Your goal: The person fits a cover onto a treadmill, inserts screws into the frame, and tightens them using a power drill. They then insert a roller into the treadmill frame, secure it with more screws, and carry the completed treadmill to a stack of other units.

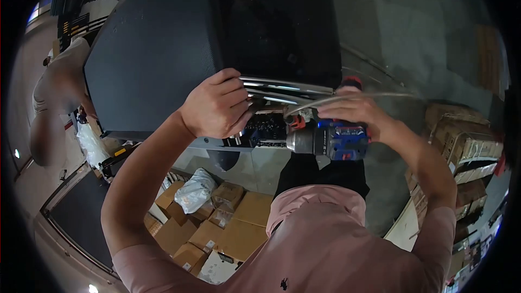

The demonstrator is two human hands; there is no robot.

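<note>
Closed around several shiny metal rods [285, 84] is my left hand [217, 106], beside the edge of a large dark panel [157, 49]. The rods run rightward from the fist. My right hand [355, 111] is wrapped round the grip of a blue and black cordless drill [347, 140], its chuck pointing left toward the left hand. Most of the grip is hidden by the fingers; a red part [351, 82] shows beyond them. Between the hands lies a pile of small black parts [268, 129]. A thin, blurred rod [380, 95] passes across my right hand.
Cardboard boxes [249, 206] and a white plastic bag [195, 190] are on the floor at lower left. More wrapped cartons [461, 141] stack up at right. Another person [59, 84] is at far left, near a clear plastic bag [92, 144].
</note>
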